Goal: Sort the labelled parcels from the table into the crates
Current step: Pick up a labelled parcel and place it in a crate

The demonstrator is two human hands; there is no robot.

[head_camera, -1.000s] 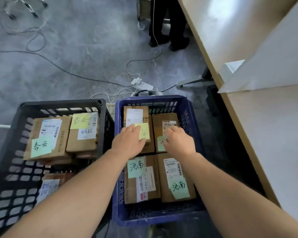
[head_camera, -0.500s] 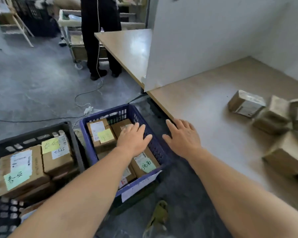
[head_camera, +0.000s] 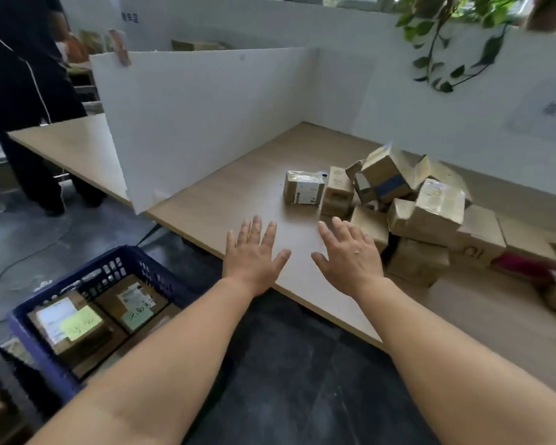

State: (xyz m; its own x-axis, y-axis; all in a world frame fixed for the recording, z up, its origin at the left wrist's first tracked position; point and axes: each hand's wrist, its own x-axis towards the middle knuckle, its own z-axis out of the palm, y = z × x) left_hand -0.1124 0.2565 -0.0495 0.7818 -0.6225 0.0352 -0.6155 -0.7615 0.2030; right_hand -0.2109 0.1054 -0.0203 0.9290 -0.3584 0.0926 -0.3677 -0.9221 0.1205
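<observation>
White partition boards (head_camera: 206,123) fence the wooden table (head_camera: 238,194) in front of you, with the pile of cardboard parcels (head_camera: 398,207) on its right part and the blue crate (head_camera: 116,303) of noted boxes on the floor at lower left. Your left hand (head_camera: 254,255) and right hand (head_camera: 350,255) reach out palm-down over the table's near edge, fingers spread and holding nothing, the right just beside the pile. Notes in the crate are too blurred to read, and the pile runs off the right edge.

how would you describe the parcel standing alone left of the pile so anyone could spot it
Find the wooden table by the white divider, then the parcel pile. At the pile's left edge sits the lone parcel, wrapped in shiny clear tape with a white label facing you.
</observation>
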